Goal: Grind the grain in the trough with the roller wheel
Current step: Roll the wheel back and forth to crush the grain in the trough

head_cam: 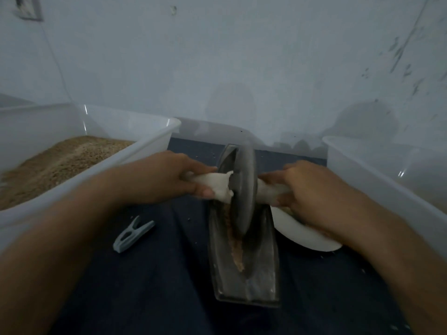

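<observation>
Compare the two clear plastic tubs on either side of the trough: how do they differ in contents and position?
The left tub holds a heap of brown grain; inside the right tub no grain heap shows. The left tub sits beyond the left hand, the right tub beyond the right hand. Both are translucent white and stand against the wall.

Small-scale grain-processing corner, likely a home or workshop floor. Bare, scuffed whitish wall (242, 56) close behind. Dark cloth (157, 286) spread as the work surface. Translucent plastic tub (154, 134) heaped with husked grain (60, 160) at left; a second tub (362, 170) at right. Stray clothes peg (133, 234) lies on the cloth.
</observation>
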### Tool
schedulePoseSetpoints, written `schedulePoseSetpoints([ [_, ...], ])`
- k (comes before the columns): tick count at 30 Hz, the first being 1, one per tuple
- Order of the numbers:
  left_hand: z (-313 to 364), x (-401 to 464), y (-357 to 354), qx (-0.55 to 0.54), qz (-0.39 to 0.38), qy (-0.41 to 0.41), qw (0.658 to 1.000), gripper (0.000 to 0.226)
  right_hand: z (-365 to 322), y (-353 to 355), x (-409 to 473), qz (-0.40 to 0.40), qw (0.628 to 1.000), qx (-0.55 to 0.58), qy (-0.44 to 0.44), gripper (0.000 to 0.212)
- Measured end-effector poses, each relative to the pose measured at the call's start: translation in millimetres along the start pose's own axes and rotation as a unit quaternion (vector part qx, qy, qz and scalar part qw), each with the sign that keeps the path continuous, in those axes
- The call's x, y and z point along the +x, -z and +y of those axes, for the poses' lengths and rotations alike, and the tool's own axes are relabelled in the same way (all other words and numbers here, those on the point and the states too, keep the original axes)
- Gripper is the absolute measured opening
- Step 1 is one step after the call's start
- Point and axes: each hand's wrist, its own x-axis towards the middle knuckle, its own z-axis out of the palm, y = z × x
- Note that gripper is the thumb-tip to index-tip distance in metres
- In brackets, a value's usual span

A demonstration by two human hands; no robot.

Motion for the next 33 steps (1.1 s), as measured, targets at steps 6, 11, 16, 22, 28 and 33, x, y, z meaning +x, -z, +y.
schedulePoseSetpoints([
  [6,11,-23,27,-0.094,-0.134,-0.057,0.985,0.047,-18,33,-35,-0.045,0.998,0.030,0.014,0.035],
  [11,-3,4,-1,-0.037,-0.028,0.015,0.999,0.048,-5,1,1,-0.018,0.999,0.005,-0.030,0.047],
  [16,-9,22,-30,0.107,0.137,0.055,0.983,0.057,9,-21,25,0.048,0.997,0.035,-0.058,0.053],
  [22,-2,4,-4,0.013,0.018,0.015,1.000,0.056,-1,-2,3,-0.001,1.000,-0.013,-0.002,0.037],
  [28,9,-25,30,-0.105,-0.169,-0.036,0.979,0.047,-21,34,-28,-0.069,0.997,-0.041,0.020,0.029],
  [33,4,-4,9,-0.042,-0.081,0.017,0.996,0.049,-10,13,2,-0.070,0.997,-0.007,-0.027,0.040],
])
